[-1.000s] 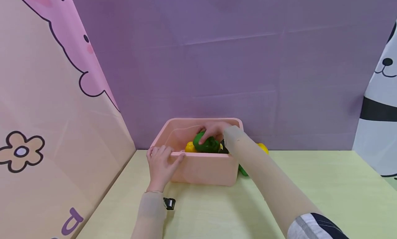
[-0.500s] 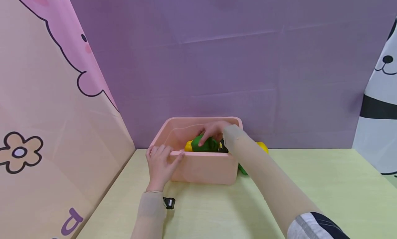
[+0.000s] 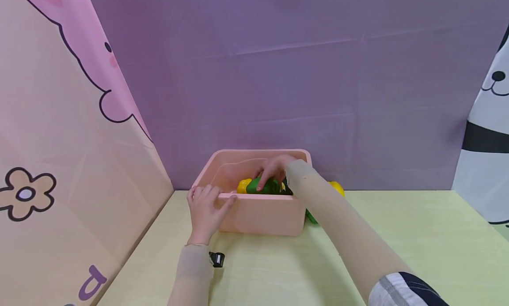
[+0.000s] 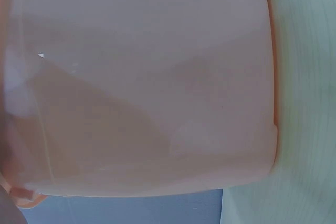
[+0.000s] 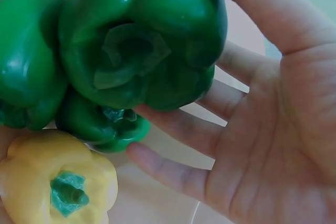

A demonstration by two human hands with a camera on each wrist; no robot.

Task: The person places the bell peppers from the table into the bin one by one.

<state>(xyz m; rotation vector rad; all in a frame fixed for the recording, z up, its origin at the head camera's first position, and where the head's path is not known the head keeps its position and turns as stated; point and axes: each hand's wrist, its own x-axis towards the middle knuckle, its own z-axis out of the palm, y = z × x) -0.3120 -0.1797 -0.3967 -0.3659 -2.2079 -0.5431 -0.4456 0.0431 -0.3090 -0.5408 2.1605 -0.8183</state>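
Note:
My right hand (image 3: 277, 165) reaches down inside a pink plastic bin (image 3: 260, 215). Thumb and fingers hold a green bell pepper (image 5: 142, 40), its stem end facing the right wrist camera. More green peppers (image 5: 23, 56) lie right against it, one (image 5: 113, 127) partly underneath. A yellow bell pepper (image 5: 79, 177) with a green stem sits beside them in the bin. My left hand (image 3: 206, 213) grips the bin's near left rim, fingers over the edge and thumb along the front. The left wrist view is mostly filled by the bin's wall (image 4: 147, 87).
Outside the bin on its right, a yellow pepper (image 3: 337, 188) and something green (image 3: 311, 217) show partly behind the right forearm. A purple cloth backdrop (image 3: 258, 76) hangs right behind the bin, and a printed panel (image 3: 79, 173) borders the pale table (image 3: 405, 239) on the left.
My right hand has sunk lower into the bin with the green pepper, so less of the pepper shows above the rim. The left hand stays on the rim.

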